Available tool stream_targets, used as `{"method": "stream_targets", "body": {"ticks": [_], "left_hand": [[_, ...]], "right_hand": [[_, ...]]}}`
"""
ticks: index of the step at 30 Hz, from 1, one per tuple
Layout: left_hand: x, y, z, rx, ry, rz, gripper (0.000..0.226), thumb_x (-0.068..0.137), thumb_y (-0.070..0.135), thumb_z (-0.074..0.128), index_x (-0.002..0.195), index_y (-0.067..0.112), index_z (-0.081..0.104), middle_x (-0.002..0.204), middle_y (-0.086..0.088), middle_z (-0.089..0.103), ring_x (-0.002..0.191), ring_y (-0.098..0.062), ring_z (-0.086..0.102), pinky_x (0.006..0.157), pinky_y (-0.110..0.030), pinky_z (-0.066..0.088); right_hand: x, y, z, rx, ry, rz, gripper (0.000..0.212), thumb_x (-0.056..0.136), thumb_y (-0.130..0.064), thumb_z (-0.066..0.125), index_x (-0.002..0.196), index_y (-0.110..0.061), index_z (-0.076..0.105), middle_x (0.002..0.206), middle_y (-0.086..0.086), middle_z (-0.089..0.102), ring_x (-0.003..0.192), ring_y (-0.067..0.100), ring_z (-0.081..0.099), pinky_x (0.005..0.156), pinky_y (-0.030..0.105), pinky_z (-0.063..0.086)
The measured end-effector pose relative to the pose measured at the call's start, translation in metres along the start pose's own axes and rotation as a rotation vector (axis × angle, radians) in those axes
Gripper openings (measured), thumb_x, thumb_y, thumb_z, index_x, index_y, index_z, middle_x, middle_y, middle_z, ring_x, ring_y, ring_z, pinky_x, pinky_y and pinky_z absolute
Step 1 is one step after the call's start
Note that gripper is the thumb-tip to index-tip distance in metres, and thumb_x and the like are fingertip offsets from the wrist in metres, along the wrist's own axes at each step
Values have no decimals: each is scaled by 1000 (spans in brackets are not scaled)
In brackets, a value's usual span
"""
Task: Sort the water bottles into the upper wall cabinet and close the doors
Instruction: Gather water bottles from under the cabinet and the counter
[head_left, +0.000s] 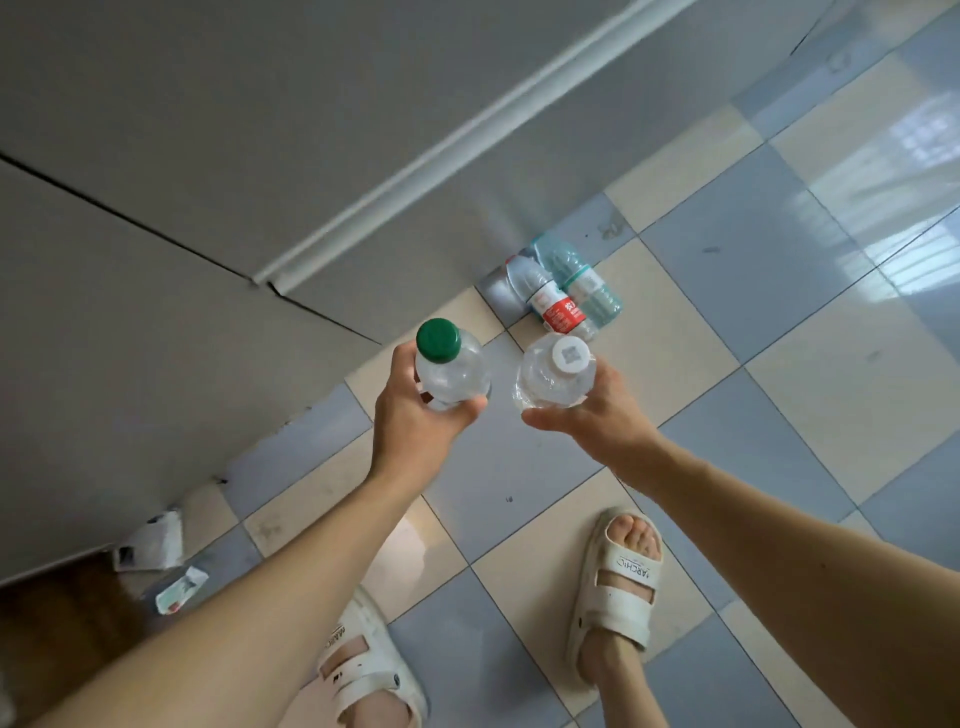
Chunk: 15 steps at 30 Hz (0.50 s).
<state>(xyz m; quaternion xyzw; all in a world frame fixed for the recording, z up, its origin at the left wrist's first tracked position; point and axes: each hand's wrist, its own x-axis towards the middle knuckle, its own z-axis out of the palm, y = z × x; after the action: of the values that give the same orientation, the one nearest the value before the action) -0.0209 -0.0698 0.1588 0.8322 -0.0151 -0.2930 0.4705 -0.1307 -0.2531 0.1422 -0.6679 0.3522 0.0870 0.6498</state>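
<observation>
My left hand (415, 421) grips a clear water bottle with a green cap (451, 366), held upright above the floor. My right hand (597, 410) grips a second clear bottle with a white cap (557, 371), also upright. The two bottles are side by side, a little apart. Beyond them, a red-labelled bottle (553, 301) and a teal-tinted bottle (584, 278) lie on the tiled floor against the grey cabinet base. The upper wall cabinet is out of view.
Grey cabinet fronts (208, 156) with a white rail (441, 150) fill the left and top. Torn paper scraps (156, 540) lie on the floor at lower left. My two feet in white sandals (618, 582) stand on the checkered tiles.
</observation>
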Motion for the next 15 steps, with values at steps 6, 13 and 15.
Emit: {"method": "stream_targets", "body": {"ticks": [6, 13, 15], "left_hand": [[-58, 109, -60, 31, 32, 65, 66, 66, 30, 90, 120, 40, 54, 112, 16, 68, 107, -8, 66, 91, -39, 58], [-146, 242, -149, 82, 50, 134, 64, 66, 30, 94, 110, 46, 51, 104, 26, 63, 99, 10, 57, 70, -4, 47], [-175, 278, -176, 66, 57, 156, 65, 64, 32, 95, 106, 54, 50, 104, 31, 62, 99, 11, 56, 70, -1, 44]], "right_hand": [[-67, -122, -23, -55, -81, -98, 69, 73, -10, 90, 133, -22, 57, 118, -8, 66, 109, 9, 61, 91, 21, 47], [-172, -279, -42, -51, -72, -188, 60, 72, -15, 91, 119, -35, 60, 108, -17, 71, 103, -1, 66, 78, 10, 52], [-203, -324, -45, -19, -75, -185, 58, 72, -15, 91, 117, -35, 60, 103, -24, 72, 95, -10, 66, 69, 3, 50]]}}
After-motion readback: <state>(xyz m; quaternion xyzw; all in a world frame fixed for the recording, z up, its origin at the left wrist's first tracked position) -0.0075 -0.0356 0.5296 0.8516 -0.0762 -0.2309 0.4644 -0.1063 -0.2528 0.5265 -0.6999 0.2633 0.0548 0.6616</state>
